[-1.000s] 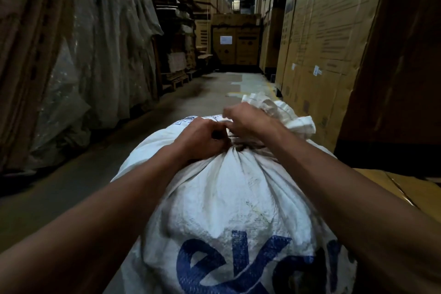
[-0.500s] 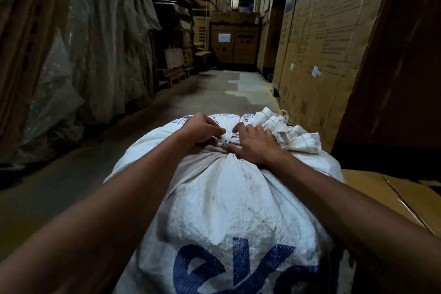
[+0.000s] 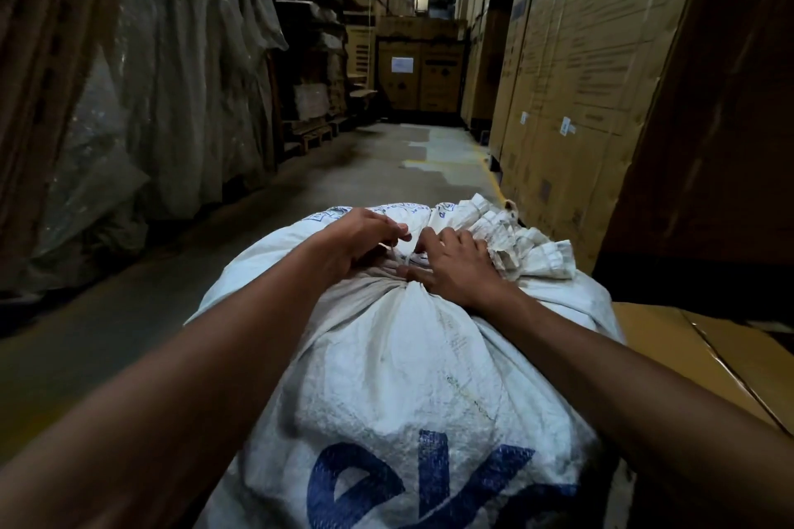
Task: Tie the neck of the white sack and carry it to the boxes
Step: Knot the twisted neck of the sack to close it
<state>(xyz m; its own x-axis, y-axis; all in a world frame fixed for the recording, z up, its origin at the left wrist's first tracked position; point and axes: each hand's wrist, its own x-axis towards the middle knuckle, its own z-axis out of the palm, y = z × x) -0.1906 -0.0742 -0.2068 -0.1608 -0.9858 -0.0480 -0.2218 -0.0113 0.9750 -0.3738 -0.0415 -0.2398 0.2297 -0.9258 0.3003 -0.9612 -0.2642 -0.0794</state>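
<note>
One white sack [image 3: 399, 361], full and printed with blue letters low on its near side, fills the lower middle of the head view, with its gathered neck [image 3: 397, 281] pointing away down the aisle and its ruffled open mouth [image 3: 515, 247] fanned out toward the right. Two bare hands work at that neck. The left hand [image 3: 358, 238] has its fingers curled and pinches one thin white string [image 3: 397, 255] just above the cinched fabric. The right hand [image 3: 451, 266] lies across the neck beside the ruffle, fingers bent and fingertips at the string; whether it actually holds the string or only presses the cloth cannot be told. The two hands are nearly touching. At the sack's right side one flat cardboard box top [image 3: 704, 361] shows, and the sack's flank lies against its near edge. Behind it along the right of the aisle stands a row of tall cardboard boxes [image 3: 571, 68], several of them bearing small white labels. One concrete floor [image 3: 378, 180] runs ahead, and clear plastic sheeting [image 3: 142, 90] hangs along the left.
</note>
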